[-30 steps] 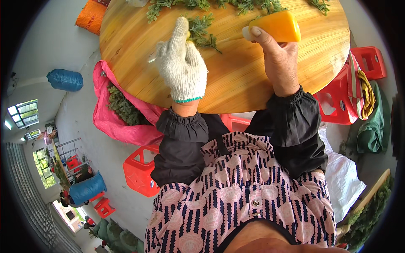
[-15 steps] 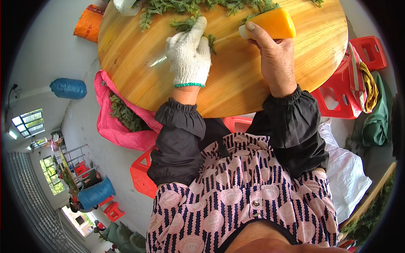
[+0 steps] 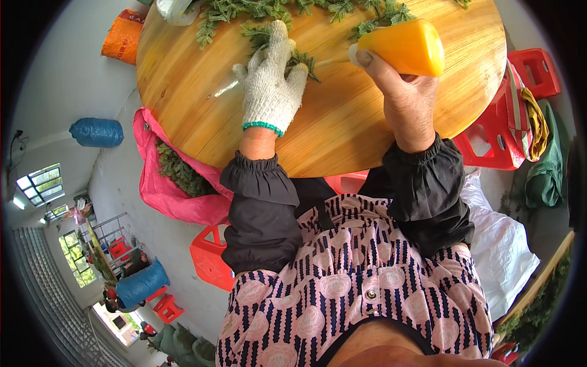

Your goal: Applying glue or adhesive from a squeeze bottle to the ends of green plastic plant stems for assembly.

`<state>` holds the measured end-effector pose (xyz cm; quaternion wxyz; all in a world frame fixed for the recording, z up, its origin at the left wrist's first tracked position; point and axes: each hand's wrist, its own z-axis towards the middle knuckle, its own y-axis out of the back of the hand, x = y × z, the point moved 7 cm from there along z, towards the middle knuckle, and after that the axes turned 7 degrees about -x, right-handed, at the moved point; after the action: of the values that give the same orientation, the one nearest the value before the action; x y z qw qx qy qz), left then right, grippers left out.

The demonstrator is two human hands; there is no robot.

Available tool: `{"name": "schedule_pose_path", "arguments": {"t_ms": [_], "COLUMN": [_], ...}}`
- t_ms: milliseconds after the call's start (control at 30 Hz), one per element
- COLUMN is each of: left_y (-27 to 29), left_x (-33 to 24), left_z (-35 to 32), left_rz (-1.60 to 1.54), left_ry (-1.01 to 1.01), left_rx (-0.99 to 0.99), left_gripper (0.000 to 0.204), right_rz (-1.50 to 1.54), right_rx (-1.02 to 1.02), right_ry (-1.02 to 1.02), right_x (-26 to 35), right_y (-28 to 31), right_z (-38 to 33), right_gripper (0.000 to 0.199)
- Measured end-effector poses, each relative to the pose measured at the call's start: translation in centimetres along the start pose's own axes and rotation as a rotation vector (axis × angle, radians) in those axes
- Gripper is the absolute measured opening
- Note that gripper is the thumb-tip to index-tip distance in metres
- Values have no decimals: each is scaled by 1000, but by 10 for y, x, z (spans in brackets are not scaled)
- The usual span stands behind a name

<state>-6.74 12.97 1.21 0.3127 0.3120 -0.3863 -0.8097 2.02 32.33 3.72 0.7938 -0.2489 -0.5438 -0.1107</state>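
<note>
My left hand, in a white knitted glove with a green cuff, is over a small evergreen sprig on the round wooden table. Its fingers are spread, the index stretched away from me; fingertip contact with the sprig is partly hidden. My bare right hand grips a yellow squeeze bottle, tipped on its side. A thin pale nozzle points left from the bottle, its tip close to the sprig's right end. More evergreen sprigs lie along the far part of the table.
A clear plastic bag rests at the table's far left. An open pink sack of greenery stands left of my arm. Red stools are around the table, and a white sack lies at right. Blue bundles are farther left.
My left hand's fingers have spread apart, and the hand has shifted slightly left. My right hand and the yellow bottle have moved slightly right and nearer to me.
</note>
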Motion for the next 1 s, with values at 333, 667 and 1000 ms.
{"name": "schedule_pose_path", "arguments": {"t_ms": [333, 667, 1000], "left_y": [-7, -4, -1], "left_x": [8, 7, -1], "left_z": [4, 8, 13], "left_rz": [41, -2, -42], "left_ry": [16, 35, 186], "left_rx": [71, 44, 176], "left_gripper": [90, 91, 97], "right_rz": [-91, -120, -131], "right_rx": [57, 105, 65], "right_ry": [158, 153, 95], "right_x": [-7, -6, -12], "right_y": [-21, -25, -26], "right_z": [5, 7, 2], "right_gripper": [33, 29, 26]}}
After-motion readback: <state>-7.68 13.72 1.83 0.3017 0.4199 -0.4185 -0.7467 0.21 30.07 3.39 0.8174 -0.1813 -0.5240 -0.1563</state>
